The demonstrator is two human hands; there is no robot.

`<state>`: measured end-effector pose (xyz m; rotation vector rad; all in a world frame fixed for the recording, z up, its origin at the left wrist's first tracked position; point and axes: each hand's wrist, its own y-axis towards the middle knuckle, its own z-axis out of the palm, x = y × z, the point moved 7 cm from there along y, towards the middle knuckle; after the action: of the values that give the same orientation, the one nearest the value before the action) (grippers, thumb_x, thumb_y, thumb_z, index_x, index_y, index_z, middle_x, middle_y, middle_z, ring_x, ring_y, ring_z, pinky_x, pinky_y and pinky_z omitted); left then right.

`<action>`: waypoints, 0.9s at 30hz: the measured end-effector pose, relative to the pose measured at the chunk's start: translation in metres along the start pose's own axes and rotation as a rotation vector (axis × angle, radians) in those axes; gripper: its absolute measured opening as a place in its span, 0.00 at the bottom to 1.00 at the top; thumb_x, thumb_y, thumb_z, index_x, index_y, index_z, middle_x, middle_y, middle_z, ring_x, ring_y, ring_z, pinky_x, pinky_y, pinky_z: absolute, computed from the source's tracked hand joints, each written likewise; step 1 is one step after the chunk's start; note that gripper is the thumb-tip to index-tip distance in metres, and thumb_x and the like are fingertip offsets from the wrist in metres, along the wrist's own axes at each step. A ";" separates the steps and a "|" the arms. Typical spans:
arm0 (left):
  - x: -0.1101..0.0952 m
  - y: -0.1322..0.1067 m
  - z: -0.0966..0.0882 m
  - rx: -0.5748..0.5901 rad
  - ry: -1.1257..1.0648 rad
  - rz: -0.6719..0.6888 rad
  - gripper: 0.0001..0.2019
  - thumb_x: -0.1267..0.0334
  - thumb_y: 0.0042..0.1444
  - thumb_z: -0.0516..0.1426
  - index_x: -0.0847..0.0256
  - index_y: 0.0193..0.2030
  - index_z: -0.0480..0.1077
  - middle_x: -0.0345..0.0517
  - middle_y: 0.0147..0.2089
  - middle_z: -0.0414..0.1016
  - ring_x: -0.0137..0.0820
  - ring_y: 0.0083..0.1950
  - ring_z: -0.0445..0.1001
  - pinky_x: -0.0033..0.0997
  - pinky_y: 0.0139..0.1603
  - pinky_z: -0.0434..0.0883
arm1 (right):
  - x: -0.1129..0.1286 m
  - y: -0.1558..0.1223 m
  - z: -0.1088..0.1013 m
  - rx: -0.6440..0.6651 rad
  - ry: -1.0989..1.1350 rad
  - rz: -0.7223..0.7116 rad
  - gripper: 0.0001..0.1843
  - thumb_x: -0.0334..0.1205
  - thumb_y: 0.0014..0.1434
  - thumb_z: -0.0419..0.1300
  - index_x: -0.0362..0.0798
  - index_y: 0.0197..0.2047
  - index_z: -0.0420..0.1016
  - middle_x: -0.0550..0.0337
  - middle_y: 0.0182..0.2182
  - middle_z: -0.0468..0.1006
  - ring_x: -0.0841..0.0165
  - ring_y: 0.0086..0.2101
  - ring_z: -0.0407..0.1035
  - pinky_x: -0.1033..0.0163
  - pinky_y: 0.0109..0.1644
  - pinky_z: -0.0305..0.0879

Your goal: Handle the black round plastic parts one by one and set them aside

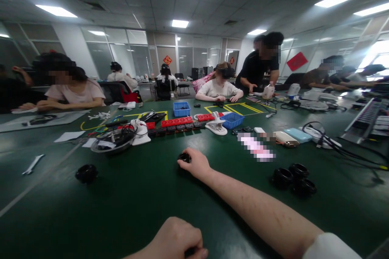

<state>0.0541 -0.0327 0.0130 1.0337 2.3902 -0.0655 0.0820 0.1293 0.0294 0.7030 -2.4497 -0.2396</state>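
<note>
My right hand (194, 164) reaches out over the middle of the green table (136, 202), its fingers closed around a black ring-like part (184, 157) at the tabletop. Much of that part is hidden by the fingers. Nearer to me, at the bottom edge of the view, my left hand (179, 235) is curled with the fingers bent in. What it holds, if anything, is hidden. A similar black round part (86, 173) stands alone to the left. Three more black parts with open round tops (282, 178) sit in a cluster to the right of my right forearm.
An open-ended wrench (33, 164) lies far left. Ahead are a bowl of cables (112, 145), a red-and-black strip (176, 122), a white clamp stand (216, 125) and blue bins (232, 120). A phone-like pink thing (256, 146) and cables (328, 139) lie right. Several people work around.
</note>
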 end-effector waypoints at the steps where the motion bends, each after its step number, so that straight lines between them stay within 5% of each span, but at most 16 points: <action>1: 0.002 0.001 0.000 0.006 -0.009 0.003 0.09 0.65 0.53 0.54 0.61 0.23 0.64 0.33 0.20 0.66 0.21 0.21 0.63 0.18 0.25 0.59 | -0.002 0.001 0.001 -0.008 0.027 -0.004 0.17 0.50 0.53 0.56 0.49 0.41 0.66 0.57 0.37 0.71 0.67 0.38 0.65 0.63 0.38 0.60; 11: 0.027 0.002 -0.010 0.055 0.041 -0.124 0.10 0.65 0.55 0.51 0.61 0.23 0.62 0.34 0.20 0.63 0.22 0.22 0.62 0.19 0.26 0.60 | -0.015 0.003 0.008 0.016 0.182 -0.049 0.19 0.51 0.53 0.56 0.49 0.45 0.65 0.57 0.38 0.69 0.66 0.39 0.64 0.62 0.41 0.60; 27: 0.023 0.002 -0.006 0.100 0.081 -0.186 0.09 0.64 0.56 0.50 0.61 0.25 0.64 0.36 0.23 0.67 0.24 0.24 0.65 0.20 0.28 0.61 | -0.014 -0.005 0.005 0.053 0.222 -0.063 0.23 0.49 0.53 0.57 0.50 0.50 0.63 0.56 0.41 0.68 0.65 0.41 0.64 0.59 0.45 0.59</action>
<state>0.0399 -0.0146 0.0079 0.8694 2.5742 -0.2153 0.0907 0.1323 0.0168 0.7865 -2.2322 -0.1136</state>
